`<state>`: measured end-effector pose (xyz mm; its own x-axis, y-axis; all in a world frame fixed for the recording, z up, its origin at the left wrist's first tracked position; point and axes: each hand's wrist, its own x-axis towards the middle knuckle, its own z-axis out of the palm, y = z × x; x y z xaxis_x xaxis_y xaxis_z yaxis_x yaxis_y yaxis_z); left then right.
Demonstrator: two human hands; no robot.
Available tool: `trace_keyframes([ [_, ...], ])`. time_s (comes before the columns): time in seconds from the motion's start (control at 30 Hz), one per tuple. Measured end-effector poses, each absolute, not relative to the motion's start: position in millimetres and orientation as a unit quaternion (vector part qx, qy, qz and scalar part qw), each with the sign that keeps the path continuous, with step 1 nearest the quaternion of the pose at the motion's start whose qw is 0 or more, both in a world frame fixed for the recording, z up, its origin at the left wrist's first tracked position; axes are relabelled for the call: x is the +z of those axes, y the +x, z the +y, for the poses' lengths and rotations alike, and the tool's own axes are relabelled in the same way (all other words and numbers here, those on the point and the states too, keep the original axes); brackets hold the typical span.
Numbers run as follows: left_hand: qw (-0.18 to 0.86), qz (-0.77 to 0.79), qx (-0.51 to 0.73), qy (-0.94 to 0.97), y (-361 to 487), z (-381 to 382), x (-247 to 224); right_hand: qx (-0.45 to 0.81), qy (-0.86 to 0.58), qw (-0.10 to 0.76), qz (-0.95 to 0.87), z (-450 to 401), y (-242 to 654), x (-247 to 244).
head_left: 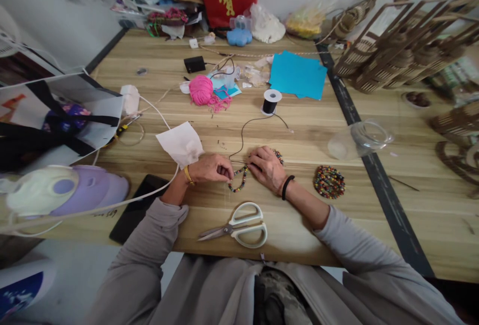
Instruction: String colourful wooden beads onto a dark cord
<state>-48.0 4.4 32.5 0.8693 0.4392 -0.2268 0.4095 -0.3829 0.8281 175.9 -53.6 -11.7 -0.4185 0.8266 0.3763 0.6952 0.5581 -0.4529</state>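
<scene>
A short loop of multicoloured beads [236,189] lies on the table between my two hands. The fingertips of my left hand [214,167] are pinched together at the loop's left end. On the other side, my right hand [267,167] has its fingers bent and closed at the upper right end, where a thin black cord [242,138] runs in from a spool [271,101]. Fine clear thread seems to trail below my left fingers. Part of another beaded strand [278,155] shows behind my right hand. White-handled scissors [235,226] lie in front of me.
A coiled pile of beads [329,181] sits to the right, near a clear plastic container [359,139]. White paper [181,144], a phone [136,210] and a white cable are at left. Pink yarn [202,90] and blue sheets [298,74] lie farther back.
</scene>
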Motion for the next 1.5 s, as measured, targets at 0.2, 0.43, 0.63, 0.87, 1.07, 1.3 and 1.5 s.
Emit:
trace_keyframes([
  [0.2, 0.482, 0.234, -0.01, 0.844, -48.5, 3.0, 33.8, 0.117, -0.457, 0.284, -0.835, -53.4, 175.7, -11.2],
  [0.43, 0.441, 0.229, -0.028, 0.867, -47.0, -0.4, 34.8, 0.123, -0.456, 0.287, -0.834, -53.0, 175.7, -11.9],
  [0.63, 0.426, 0.245, -0.031, 0.871, -45.1, -3.9, 37.0, 0.116, -0.457, 0.284, -0.835, -53.8, 175.6, -11.1],
  [0.87, 0.441, 0.239, -0.007, 0.865, -45.4, -4.7, 34.6, 0.12, -0.456, 0.282, -0.835, -53.2, 175.8, -11.4],
  [1.07, 0.42, 0.226, -0.042, 0.878, -45.6, -3.9, 40.6, 0.115, -0.456, 0.288, -0.834, -53.4, 175.4, -10.3],
  [1.3, 0.422, 0.233, -0.05, 0.875, -44.6, -5.2, 43.6, 0.11, -0.457, 0.289, -0.834, -53.5, 175.4, -11.5],
  [1.5, 0.4, 0.241, -0.032, 0.884, -43.3, -7.4, 39.6, 0.109, -0.459, 0.282, -0.836, -53.4, 175.4, -11.7],
])
